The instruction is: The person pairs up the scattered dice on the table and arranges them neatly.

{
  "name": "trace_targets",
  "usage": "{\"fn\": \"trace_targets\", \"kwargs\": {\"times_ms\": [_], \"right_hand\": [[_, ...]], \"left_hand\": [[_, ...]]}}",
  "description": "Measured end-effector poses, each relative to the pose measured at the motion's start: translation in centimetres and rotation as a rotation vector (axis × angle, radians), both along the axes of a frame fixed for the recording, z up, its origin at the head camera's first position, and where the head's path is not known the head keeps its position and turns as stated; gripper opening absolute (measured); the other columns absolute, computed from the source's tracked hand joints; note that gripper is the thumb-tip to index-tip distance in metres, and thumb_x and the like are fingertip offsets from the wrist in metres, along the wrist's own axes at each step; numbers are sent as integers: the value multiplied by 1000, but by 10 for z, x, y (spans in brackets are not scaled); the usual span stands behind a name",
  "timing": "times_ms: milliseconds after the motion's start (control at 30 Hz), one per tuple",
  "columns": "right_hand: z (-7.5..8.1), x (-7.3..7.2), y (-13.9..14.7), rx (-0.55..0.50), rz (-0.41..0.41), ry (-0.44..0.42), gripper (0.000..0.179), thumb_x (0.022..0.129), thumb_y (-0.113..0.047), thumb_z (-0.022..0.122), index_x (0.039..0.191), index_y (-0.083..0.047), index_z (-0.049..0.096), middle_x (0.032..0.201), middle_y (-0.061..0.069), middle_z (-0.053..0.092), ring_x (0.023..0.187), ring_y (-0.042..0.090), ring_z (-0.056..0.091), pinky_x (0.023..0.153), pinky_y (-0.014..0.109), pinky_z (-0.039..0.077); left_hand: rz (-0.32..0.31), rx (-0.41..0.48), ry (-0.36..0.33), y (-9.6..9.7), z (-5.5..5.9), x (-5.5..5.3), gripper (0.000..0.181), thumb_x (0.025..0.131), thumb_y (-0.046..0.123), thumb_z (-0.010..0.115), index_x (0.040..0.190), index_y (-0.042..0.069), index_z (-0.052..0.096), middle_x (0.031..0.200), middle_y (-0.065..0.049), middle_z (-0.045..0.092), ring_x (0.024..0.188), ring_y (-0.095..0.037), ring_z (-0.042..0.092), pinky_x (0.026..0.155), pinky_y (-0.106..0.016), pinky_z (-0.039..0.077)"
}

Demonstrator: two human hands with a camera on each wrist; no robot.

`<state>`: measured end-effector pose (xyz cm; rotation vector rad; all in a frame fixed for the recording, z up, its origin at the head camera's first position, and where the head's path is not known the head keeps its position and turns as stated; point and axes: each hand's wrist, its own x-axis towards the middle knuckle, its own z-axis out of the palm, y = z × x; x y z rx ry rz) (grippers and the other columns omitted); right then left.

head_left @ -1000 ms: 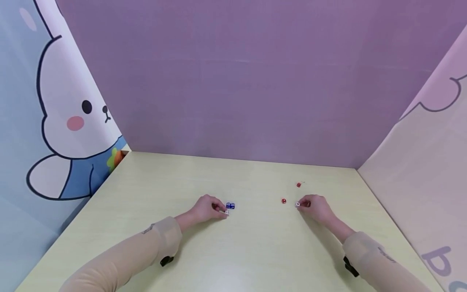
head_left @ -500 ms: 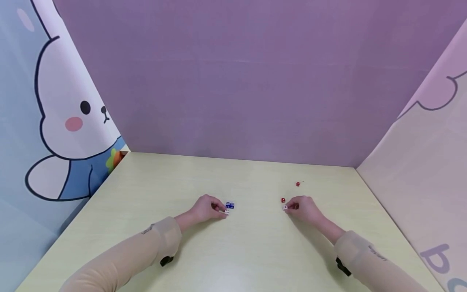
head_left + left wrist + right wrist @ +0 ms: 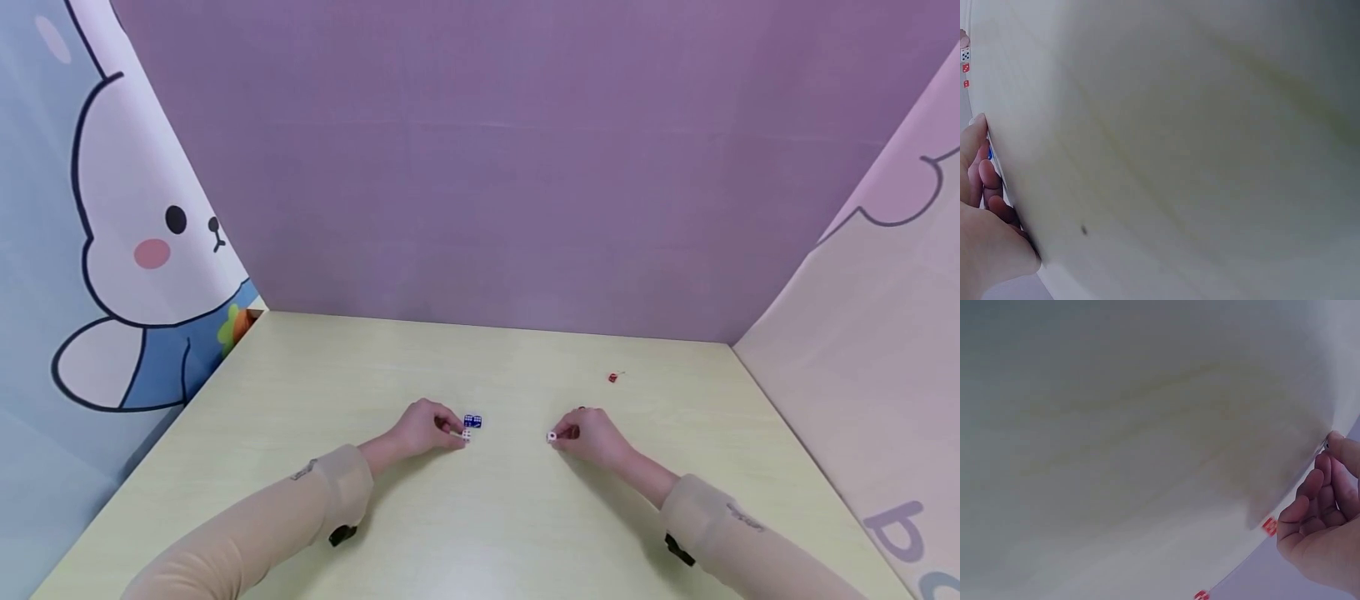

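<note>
In the head view my left hand (image 3: 424, 427) pinches a white die (image 3: 467, 435) close to the tabletop. Right behind that die, two blue dice (image 3: 472, 422) sit side by side. My right hand (image 3: 594, 437) holds another white die (image 3: 552, 437) between thumb and finger, a short way to the right of the blue pair. One red die (image 3: 612, 377) lies farther back on the right. The second red die is nearly hidden behind my right hand in the head view, but the right wrist view has both, a nearer red die (image 3: 1270, 526) and a farther red die (image 3: 1201, 595).
The pale wooden table (image 3: 495, 517) reaches back to a purple panel (image 3: 495, 183). A printed rabbit curtain (image 3: 142, 250) borders the left side, and a light patterned curtain (image 3: 862, 358) the right.
My right hand has slid left and slightly nearer with its white die, passing in front of one red die and covering it. The left hand and the blue dice have stayed put.
</note>
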<state>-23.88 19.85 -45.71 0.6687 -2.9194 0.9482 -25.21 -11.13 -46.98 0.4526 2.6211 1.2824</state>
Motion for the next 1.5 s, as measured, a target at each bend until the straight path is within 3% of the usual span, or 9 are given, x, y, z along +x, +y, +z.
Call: {"fn": "trace_targets", "kwargs": {"times_ms": [533,867,1200,1500], "right_hand": [[1,-1,-60,-15,104,-38,6,79,-7,75,84,-10,72,76,-5,65,69,6,54,63,20,47],[1,-5,-90,22,135,-2,7,79,-9,75,85,-8,73,76,-2,67,67,4,56,63,17,48],[5,-4,-106,62,120,48,8,77,-11,76,83,-7,72,74,-1,67,65,6,56,63,18,47],[3,-6,-111,84,122,68,8,77,-12,76,83,-8,72,74,-2,65,64,5,54,60,17,46]], "left_hand": [[-3,-14,5,0,-1,-1,17,71,18,83,84,14,74,72,3,59,69,-11,49,65,-23,40],[-11,-15,21,1,-1,-3,18,70,18,83,85,14,73,72,4,59,69,-11,50,65,-24,42],[-18,-11,50,1,-1,-3,17,71,15,83,85,11,74,70,4,59,68,-9,49,64,-22,40],[-3,13,28,1,-4,-5,16,70,15,83,83,12,74,70,4,59,67,-9,50,64,-22,41]]}}
